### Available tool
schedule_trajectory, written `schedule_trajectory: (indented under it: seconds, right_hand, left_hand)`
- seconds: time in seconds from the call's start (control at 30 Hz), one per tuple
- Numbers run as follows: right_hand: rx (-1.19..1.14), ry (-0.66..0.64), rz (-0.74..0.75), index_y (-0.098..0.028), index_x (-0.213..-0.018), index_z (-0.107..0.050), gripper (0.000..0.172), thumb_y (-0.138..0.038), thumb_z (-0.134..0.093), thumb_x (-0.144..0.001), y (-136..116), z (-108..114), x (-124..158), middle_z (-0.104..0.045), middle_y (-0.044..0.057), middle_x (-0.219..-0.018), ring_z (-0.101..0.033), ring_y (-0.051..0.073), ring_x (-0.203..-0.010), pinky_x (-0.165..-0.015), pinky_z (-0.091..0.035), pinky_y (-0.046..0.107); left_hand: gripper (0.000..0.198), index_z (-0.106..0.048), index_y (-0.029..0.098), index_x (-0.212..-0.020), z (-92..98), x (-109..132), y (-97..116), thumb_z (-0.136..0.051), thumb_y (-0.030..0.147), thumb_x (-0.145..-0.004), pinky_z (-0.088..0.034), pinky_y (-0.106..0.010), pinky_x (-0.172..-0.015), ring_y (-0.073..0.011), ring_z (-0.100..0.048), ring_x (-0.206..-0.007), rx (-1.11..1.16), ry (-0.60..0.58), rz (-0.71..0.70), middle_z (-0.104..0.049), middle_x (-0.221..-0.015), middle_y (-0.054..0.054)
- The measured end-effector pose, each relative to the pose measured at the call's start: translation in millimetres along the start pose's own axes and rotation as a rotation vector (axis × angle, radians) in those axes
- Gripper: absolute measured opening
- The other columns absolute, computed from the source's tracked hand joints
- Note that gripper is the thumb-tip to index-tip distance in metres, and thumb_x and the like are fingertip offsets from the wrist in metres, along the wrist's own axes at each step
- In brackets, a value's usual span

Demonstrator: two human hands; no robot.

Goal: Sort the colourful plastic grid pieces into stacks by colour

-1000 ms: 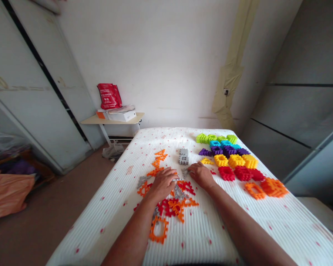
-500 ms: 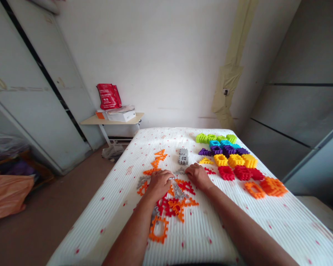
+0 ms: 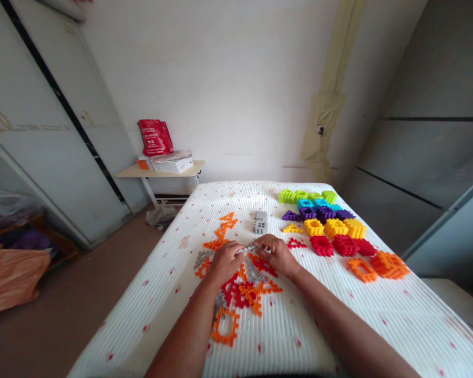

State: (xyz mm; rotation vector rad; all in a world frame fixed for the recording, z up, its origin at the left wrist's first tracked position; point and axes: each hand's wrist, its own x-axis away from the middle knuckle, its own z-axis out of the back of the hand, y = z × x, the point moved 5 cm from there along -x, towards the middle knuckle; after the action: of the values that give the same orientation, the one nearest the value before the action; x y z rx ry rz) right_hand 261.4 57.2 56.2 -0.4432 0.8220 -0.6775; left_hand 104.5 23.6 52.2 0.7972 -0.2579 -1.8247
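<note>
Both hands are working above the middle of the bed. The left hand is pinching a grey piece between thumb and fingers. The right hand is closing its grip on grey plastic at the opposite side; the fingers are hiding whether this is one piece or two. A grey stack is lying beyond the hands, toward the bed's far edge. Loose red, orange and grey pieces are lying in a heap between the forearms, with an orange frame sitting closest to the near edge. Lime-green stacks are standing by the far right corner; yellow stacks, red stacks and an orange stack are following along the right edge.
</note>
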Motion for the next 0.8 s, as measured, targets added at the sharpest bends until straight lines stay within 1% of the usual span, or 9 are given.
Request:
schedule_trajectory:
  seconds: [0.13,0.2,0.3,0.37,0.4,0.43,0.5,0.6,0.8]
  right_hand:
    - [-0.170,0.008,-0.062,-0.018,-0.083,-0.065,0.013,-0.017,-0.055,-0.075,-5,-9,0,-0.065,0.002,-0.077,-0.057,0.012,-0.065,-0.059,-0.044,0.022]
    - [-0.215,0.038,-0.117,-0.018,-0.078,-0.063,0.010,-0.020,-0.054,-0.076,-3,-8,0,-0.063,0.000,-0.071,-0.056,0.011,-0.060,-0.056,-0.043,0.021]
    - [-0.163,0.180,-0.132,-0.018,-0.075,-0.060,0.007,-0.021,-0.054,-0.077,-3,6,0,-0.060,-0.001,-0.066,-0.053,0.011,-0.057,-0.054,-0.043,0.022]
    - [-0.025,0.307,-0.046,-0.018,-0.073,-0.059,0.008,-0.020,-0.054,-0.079,-10,17,1,-0.059,0.000,-0.067,-0.053,0.012,-0.060,-0.058,-0.043,0.024]
    - [0.059,0.343,0.022,-0.018,-0.073,-0.058,0.009,-0.019,-0.053,-0.080,-15,20,2,-0.060,0.002,-0.068,-0.053,0.013,-0.064,-0.061,-0.043,0.025]
    - [0.141,0.352,0.095,-0.018,-0.073,-0.058,0.011,-0.018,-0.052,-0.082,-21,20,2,-0.060,0.003,-0.069,-0.053,0.014,-0.067,-0.064,-0.043,0.026]
    - [0.275,0.308,0.230,-0.018,-0.075,-0.059,0.016,-0.016,-0.047,-0.086,-31,16,4,-0.061,0.005,-0.072,-0.052,0.016,-0.070,-0.067,-0.042,0.028]
    - [0.392,0.209,0.369,-0.017,-0.081,-0.060,0.020,-0.014,-0.042,-0.089,-42,5,8,-0.062,0.007,-0.078,-0.051,0.016,-0.072,-0.068,-0.042,0.029]
    - [0.462,0.135,0.515,-0.014,-0.086,-0.061,0.021,-0.014,-0.041,-0.091,-53,-7,12,-0.063,0.008,-0.079,-0.050,0.016,-0.070,-0.067,-0.042,0.030]
  left_hand:
    - [0.020,-0.067,0.017,-0.086,-2.0,0,1,-0.049,0.022,-0.079,-0.044,-0.028,-0.076,-0.0159,-0.058,-0.080,0.049,0.000,-0.005,-0.065,-0.082,-0.005]
    - [0.020,-0.065,0.018,-0.091,1.3,-1,2,-0.052,0.022,-0.077,-0.044,-0.027,-0.076,-0.0154,-0.058,-0.082,0.086,0.045,-0.003,-0.065,-0.086,-0.005]
    - [0.022,-0.061,0.017,-0.093,16.8,1,-4,-0.057,0.024,-0.073,-0.044,-0.026,-0.074,-0.0142,-0.056,-0.079,0.127,0.281,0.089,-0.062,-0.087,-0.004]
    - [0.013,-0.059,0.017,-0.080,26.0,5,-9,-0.056,0.028,-0.074,-0.042,-0.024,-0.067,-0.0123,-0.053,-0.069,0.141,0.416,0.166,-0.058,-0.074,0.000]
    - [0.014,-0.056,0.017,-0.071,27.9,6,-9,-0.054,0.030,-0.075,-0.041,-0.023,-0.064,-0.0111,-0.050,-0.064,0.154,0.433,0.182,-0.054,-0.067,0.001]
    - [0.019,-0.053,0.017,-0.065,28.0,6,-9,-0.052,0.032,-0.077,-0.039,-0.022,-0.060,-0.0102,-0.046,-0.059,0.174,0.416,0.182,-0.050,-0.061,0.003]
    - [0.027,-0.050,0.017,-0.058,24.9,5,-5,-0.048,0.034,-0.080,-0.036,-0.021,-0.057,-0.0091,-0.042,-0.055,0.235,0.337,0.157,-0.043,-0.055,0.004]
    - [0.029,-0.051,0.016,-0.060,20.2,4,-1,-0.048,0.036,-0.080,-0.035,-0.021,-0.056,-0.0091,-0.041,-0.056,0.348,0.257,0.157,-0.043,-0.056,0.004]
    - [0.024,-0.057,0.015,-0.067,18.4,5,-5,-0.054,0.038,-0.075,-0.035,-0.021,-0.056,-0.0098,-0.041,-0.057,0.510,0.248,0.276,-0.045,-0.058,0.004]
